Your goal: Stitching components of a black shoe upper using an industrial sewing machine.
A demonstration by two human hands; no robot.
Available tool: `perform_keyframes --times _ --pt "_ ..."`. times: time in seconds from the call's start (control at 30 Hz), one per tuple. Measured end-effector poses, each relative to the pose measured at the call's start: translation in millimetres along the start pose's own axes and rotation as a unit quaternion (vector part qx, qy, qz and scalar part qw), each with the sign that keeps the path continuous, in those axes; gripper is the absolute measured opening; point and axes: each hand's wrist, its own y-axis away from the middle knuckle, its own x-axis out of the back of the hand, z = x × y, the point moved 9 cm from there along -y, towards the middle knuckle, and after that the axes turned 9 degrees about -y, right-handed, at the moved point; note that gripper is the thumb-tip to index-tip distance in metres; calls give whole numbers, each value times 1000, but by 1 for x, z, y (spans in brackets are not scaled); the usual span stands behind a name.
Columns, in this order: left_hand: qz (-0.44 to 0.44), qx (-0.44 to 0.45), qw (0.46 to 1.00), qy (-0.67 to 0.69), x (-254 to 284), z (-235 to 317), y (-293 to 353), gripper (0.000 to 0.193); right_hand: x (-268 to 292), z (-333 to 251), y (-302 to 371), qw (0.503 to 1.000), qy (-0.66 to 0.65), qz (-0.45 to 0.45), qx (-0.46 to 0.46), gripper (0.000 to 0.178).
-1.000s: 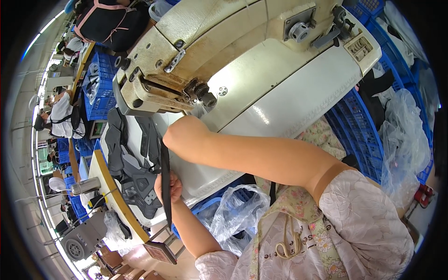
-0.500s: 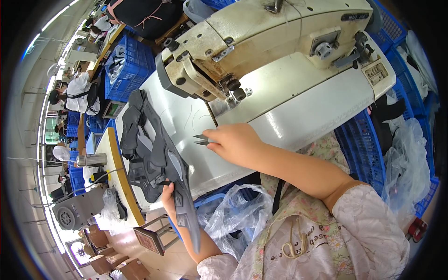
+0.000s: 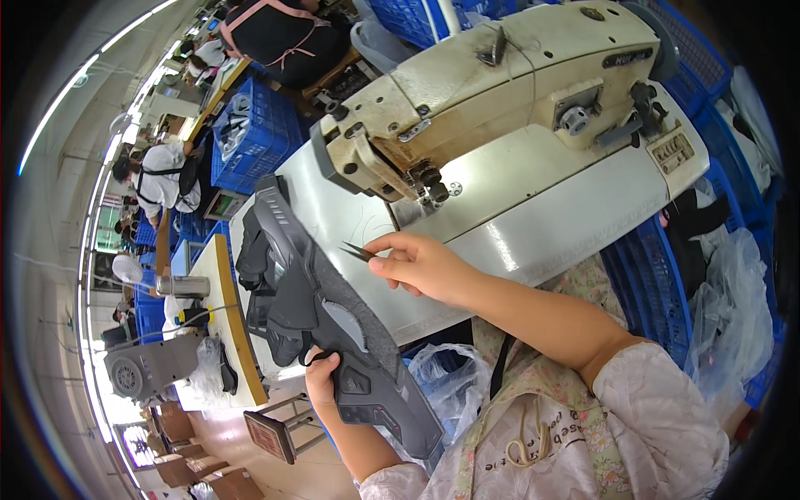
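My left hand (image 3: 321, 379) is closed on the edge of a long dark grey stitched panel (image 3: 367, 387), near a black loop on it. The panel now faces me, showing a lighter oval patch and raised trim. Its far end reaches up over the table to the left of the sewing machine (image 3: 492, 92). More dark stitched pieces (image 3: 279, 308) are bunched behind it. My right hand (image 3: 421, 267) holds small thread snips (image 3: 357, 251), their slim blades pointing left toward the panel without touching it.
Loose threads (image 3: 367, 225) lie on the white tabletop (image 3: 333, 196). A clear plastic bag (image 3: 450, 375) hangs below its front edge. Blue crates (image 3: 258, 133) stand behind and at the right. At left are a yellow-edged table (image 3: 229, 308), a stool (image 3: 271, 433) and other people.
My left hand has turned the panel from edge-on to face-on and shifted it slightly right. The snips' blades look closer together. The whole view has shifted a little.
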Motion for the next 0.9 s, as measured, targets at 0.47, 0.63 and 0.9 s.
perform_keyframes --times 0.47,0.63,0.9 --pt "53 -42 991 -113 2 13 45 47 -26 1 15 978 -193 -72 -36 40" --pt "59 -48 990 -119 2 13 53 47 -21 -19 25 993 -109 -23 28 39" --pt "59 -35 992 -104 -19 26 65 27 -19 -38 33 992 -52 8 114 38"
